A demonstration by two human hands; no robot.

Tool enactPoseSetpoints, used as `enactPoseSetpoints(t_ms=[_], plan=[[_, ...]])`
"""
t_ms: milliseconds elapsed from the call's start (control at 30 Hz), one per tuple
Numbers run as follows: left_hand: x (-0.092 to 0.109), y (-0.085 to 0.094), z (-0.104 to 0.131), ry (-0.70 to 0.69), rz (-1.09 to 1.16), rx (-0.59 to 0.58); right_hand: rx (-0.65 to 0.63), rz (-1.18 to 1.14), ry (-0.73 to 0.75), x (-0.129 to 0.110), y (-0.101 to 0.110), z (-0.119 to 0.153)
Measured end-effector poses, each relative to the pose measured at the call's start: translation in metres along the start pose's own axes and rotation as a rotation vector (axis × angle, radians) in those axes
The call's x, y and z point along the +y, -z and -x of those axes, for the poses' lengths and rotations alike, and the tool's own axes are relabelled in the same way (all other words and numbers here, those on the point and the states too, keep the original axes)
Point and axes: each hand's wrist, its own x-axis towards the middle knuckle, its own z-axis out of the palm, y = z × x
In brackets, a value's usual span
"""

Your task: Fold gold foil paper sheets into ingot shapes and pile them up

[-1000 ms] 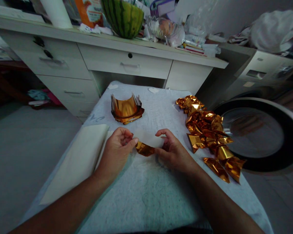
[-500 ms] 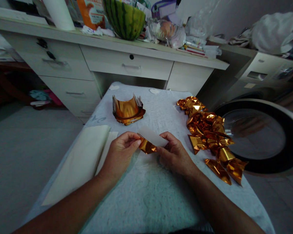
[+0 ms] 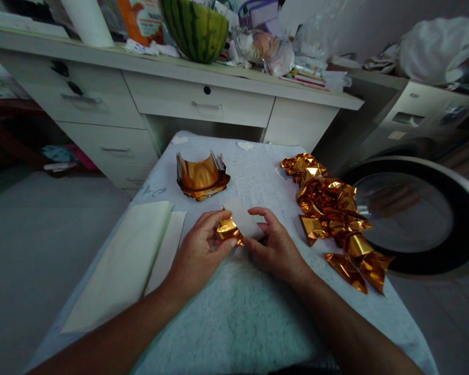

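Note:
Between both hands is a sheet of gold foil paper point(image 3: 229, 229), its white back point(image 3: 246, 220) facing up on the right and a folded gold flap on the left. My left hand point(image 3: 203, 242) pinches the gold flap between thumb and fingers. On the lower and right edges, my right hand point(image 3: 275, 245) grips the sheet, thumb at the gold corner and index finger raised and curved above the white side. Beyond the hands stands a curved stack of gold foil sheets point(image 3: 199, 174). To the right lies a pile of folded gold foil pieces point(image 3: 328, 200).
A pale blue cloth point(image 3: 234, 312) covers the table. Cream paper sheets point(image 3: 121, 271) lie at its left. Behind are a white desk point(image 3: 203, 104) with a cut watermelon point(image 3: 195, 31) on it, and a washing machine with its round door point(image 3: 410, 213) open at the right.
My left thumb and fingers have shifted right along the foil, and the gold flap is now bent further over. My right index finger has lifted from the sheet's edge. The view has shifted slightly.

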Motion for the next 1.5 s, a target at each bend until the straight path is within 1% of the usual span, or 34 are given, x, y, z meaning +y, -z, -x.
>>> enactPoseSetpoints(t_ms=[67, 167, 267, 333, 467, 533, 600, 667, 733, 767, 900, 1000, 1100, 1233, 1300, 1367, 1500], plan=[[-0.001, 0.000, 0.000, 0.012, 0.013, -0.012, -0.017, -0.006, -0.009, -0.001, 0.000, 0.000], [0.000, 0.001, -0.001, 0.091, 0.081, -0.043, -0.052, -0.025, -0.023, -0.004, 0.002, 0.001], [0.002, 0.002, -0.003, 0.159, 0.192, -0.055, -0.055, -0.030, 0.019, -0.003, 0.008, 0.002], [0.003, 0.004, -0.004, 0.163, 0.240, -0.054, -0.016, 0.050, 0.098, 0.000, 0.013, 0.001], [0.006, 0.006, -0.006, 0.158, 0.301, -0.056, 0.103, 0.449, 0.344, 0.005, 0.019, 0.000], [0.007, 0.007, -0.007, 0.177, 0.319, -0.088, 0.107, 0.570, 0.435, 0.005, 0.019, 0.001], [0.008, 0.007, -0.007, 0.196, 0.325, -0.141, 0.081, 0.597, 0.482, 0.004, 0.017, 0.003], [0.006, 0.007, -0.007, 0.197, 0.304, -0.191, 0.047, 0.613, 0.498, 0.002, 0.015, 0.005], [0.004, 0.008, -0.008, 0.172, 0.237, -0.217, 0.010, 0.655, 0.502, 0.000, 0.014, 0.007], [0.002, 0.009, -0.009, 0.141, 0.184, -0.212, -0.008, 0.683, 0.504, 0.000, 0.014, 0.008], [0.000, 0.011, -0.012, -0.050, -0.106, -0.143, -0.078, 0.742, 0.568, 0.002, 0.011, 0.008], [0.000, 0.011, -0.013, -0.157, -0.310, -0.133, -0.146, 0.741, 0.617, 0.006, 0.008, 0.006], [-0.002, 0.010, -0.013, -0.214, -0.447, -0.180, -0.212, 0.729, 0.597, 0.009, 0.005, 0.005], [-0.007, 0.009, -0.013, -0.241, -0.569, -0.243, -0.281, 0.684, 0.538, 0.007, 0.005, 0.004], [-0.008, 0.010, -0.012, -0.263, -0.636, -0.236, -0.283, 0.644, 0.518, 0.005, 0.006, 0.003], [-0.008, 0.012, -0.012, -0.284, -0.687, -0.221, -0.254, 0.623, 0.498, 0.003, 0.007, 0.002], [-0.010, 0.012, -0.011, -0.289, -0.715, -0.190, -0.202, 0.676, 0.426, 0.002, 0.007, 0.001]])
